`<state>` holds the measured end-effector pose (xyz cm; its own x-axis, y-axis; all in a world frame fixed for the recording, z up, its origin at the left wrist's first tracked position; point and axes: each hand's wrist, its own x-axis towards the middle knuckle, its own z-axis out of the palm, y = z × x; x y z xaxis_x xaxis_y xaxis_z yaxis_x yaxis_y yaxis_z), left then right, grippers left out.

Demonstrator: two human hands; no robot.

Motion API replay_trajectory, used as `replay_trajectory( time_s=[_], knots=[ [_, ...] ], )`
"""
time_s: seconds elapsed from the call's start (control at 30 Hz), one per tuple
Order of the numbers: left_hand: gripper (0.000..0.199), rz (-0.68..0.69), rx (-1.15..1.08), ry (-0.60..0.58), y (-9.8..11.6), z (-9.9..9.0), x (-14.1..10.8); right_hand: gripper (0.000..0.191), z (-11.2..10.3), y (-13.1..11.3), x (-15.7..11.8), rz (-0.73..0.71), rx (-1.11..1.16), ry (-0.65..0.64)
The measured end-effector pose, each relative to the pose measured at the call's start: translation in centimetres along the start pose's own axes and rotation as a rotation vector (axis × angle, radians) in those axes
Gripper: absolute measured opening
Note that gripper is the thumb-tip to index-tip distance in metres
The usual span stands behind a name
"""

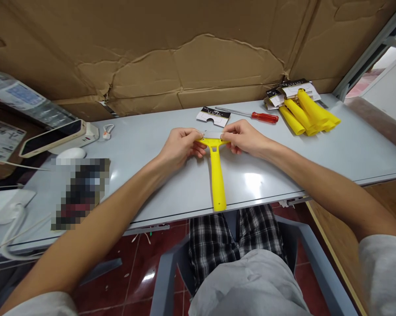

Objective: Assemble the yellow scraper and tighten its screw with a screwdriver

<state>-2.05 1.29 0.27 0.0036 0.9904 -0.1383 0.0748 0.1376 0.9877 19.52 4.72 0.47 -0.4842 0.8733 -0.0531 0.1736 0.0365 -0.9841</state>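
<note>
A yellow scraper (218, 177) with a pale flat blade (212, 135) along its wide head lies between my hands, handle toward me. My left hand (186, 145) pinches the left end of its head, thumb on top and fingers curled beneath. At the right end, my right hand (240, 137) grips the head and blade in the same way. Just beyond the blade lies a black and white card (213, 116) with a round notch. A screwdriver (265, 117) with a red handle rests behind my right hand, its shaft pointing left.
Several yellow scraper handles (311, 115) with cards are piled at the back right. On the left are a phone (53, 138) leaning on a white block, a white mouse (71, 153), cables and a plastic bottle (30, 98). Cardboard (184, 66) walls the table's back.
</note>
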Motion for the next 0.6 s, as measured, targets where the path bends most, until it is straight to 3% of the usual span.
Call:
replay_trajectory(
  time_s=[0.23, 0.47, 0.6],
  knots=[
    [0.009, 0.032, 0.059, -0.036, -0.2, -0.4, 0.1, 0.028, 0.0, 0.6, 0.3, 0.006, -0.027, -0.025],
    [0.013, 0.027, 0.027, 0.030, 0.3, -0.3, 0.3, 0.025, -1.1, 0.7, 0.9, 0.172, 0.257, -0.001],
    [0.016, 0.041, 0.019, 0.038, 0.2, -0.3, 0.3, 0.016, -2.3, 0.8, 1.1, 0.254, 0.265, -0.049]
  ],
)
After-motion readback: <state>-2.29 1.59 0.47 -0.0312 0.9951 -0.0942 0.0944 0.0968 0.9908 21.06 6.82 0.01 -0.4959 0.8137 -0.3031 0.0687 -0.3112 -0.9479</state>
